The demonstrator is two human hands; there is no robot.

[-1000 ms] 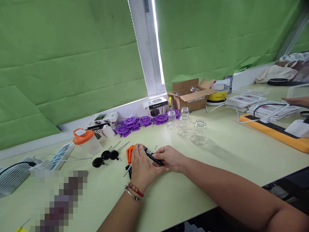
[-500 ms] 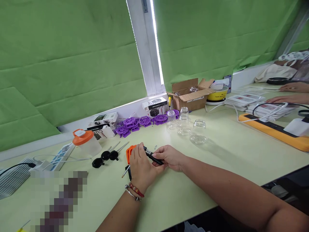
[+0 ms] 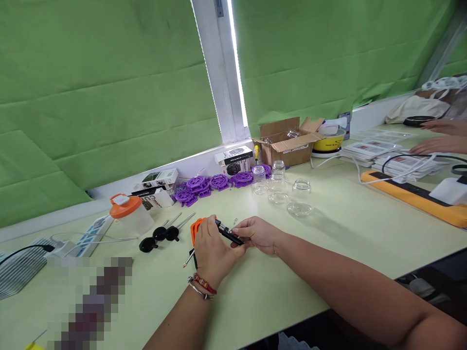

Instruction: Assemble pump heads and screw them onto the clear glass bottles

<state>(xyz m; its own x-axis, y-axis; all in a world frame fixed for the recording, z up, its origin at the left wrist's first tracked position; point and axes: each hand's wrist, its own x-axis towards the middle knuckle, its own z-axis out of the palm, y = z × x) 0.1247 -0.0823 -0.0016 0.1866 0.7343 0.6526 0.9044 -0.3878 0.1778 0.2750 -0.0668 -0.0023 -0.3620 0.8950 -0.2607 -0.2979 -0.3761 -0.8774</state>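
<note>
Left hand (image 3: 212, 250): near the middle of the frame, its back to the camera, fingers closed round the upper-left part of the bar; the grip itself is partly hidden.
Right hand (image 3: 260, 236): just to the right of it, thumb and fingertips pinching the lower-right end of the same bar.
Black bar (image 3: 226, 234): between the two hands at the centre, slanting from upper left to lower right.
Orange piece (image 3: 195, 230): just beyond the left hand's fingers, partly covered by them.
Thin rod (image 3: 188, 259): sticking out to the lower left of that hand; whether it is gripped cannot be told.
Wrist: a red bracelet (image 3: 204, 283) and a silver bracelet (image 3: 199, 291), left arm.
Clear bits (image 3: 235, 221): on the tabletop (image 3: 277, 301), just above the right hand.
Black round parts (image 3: 172, 234): three with metal stems, left of centre.
Bottle (image 3: 136, 219): orange lid, farther left.
Purple discs (image 3: 219, 183): in a row across the middle, in front of white boxes (image 3: 239, 167).
Clear jars (image 3: 300, 198): three, right of the discs.
Cardboard box (image 3: 296, 156): behind the jars, flaps spread.
Co-worker's hands (image 3: 440, 145): right edge, near stacked white packs (image 3: 372, 148).
</note>
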